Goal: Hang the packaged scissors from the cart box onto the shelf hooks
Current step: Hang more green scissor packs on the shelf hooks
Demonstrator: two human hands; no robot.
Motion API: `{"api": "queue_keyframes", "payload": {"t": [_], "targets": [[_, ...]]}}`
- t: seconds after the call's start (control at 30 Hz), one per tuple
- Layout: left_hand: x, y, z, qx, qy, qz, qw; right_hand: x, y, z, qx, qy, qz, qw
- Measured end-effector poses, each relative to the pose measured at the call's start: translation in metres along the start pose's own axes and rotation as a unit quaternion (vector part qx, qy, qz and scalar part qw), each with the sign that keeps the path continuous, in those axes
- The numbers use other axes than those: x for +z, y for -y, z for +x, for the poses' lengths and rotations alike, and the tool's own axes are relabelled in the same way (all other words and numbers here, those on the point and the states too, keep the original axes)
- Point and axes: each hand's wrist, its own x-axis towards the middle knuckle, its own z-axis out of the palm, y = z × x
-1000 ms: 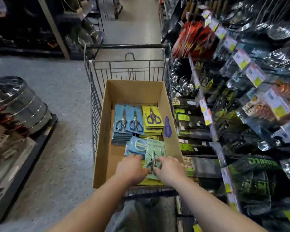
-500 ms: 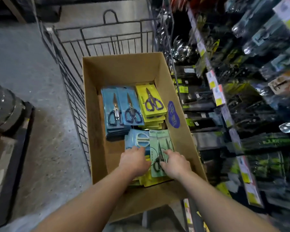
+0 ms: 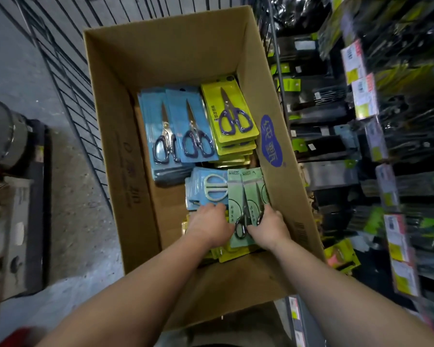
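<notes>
Both hands, the left hand (image 3: pixel 209 226) and right hand (image 3: pixel 268 227), are gripping green-carded, black-handled packaged scissors (image 3: pixel 246 196) inside the cardboard box (image 3: pixel 125 146). Two green cards are showing there.

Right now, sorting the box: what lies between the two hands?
Head view: a green scissors pack lies between the left hand and right hand.

I see my left hand (image 3: pixel 209 225) hiding yellow packs (image 3: pixel 232 255) near me; shelf goods (image 3: pixel 398 121) at right blurred.

scissor packs (image 3: pixel 193 131) lie stacked in the box (image 3: pixel 125 151), toward its right wall; the wire cart (image 3: pixel 68 78) holds the box, shelves (image 3: pixel 361 101) just right of it.
</notes>
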Motion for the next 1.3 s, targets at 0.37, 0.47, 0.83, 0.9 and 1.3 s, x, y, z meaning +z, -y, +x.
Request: {"api": "queue_keyframes", "payload": {"t": [0.37,0.47,0.83,0.9,1.3], "targets": [[0.009,-0.003,0.004,-0.039,-0.010,-0.086,0.995,0.007,-0.007,-0.011,-0.074,0.001,-0.001,0.997],[0.009,-0.001,0.001,-0.067,-0.017,-0.129,0.989,0.013,-0.007,-0.011,-0.101,0.014,0.052,0.993],[0.005,0.008,-0.004,-0.139,-0.046,-0.290,0.946,0.011,0.001,0.011,0.013,0.037,0.351,0.936],[0.005,0.009,-0.003,-0.146,-0.046,-0.315,0.937,0.011,0.003,0.013,0.031,0.037,0.372,0.927],[-0.006,0.016,-0.015,-0.157,-0.055,-0.440,0.883,0.008,0.003,0.006,0.041,0.064,0.345,0.936]]}}
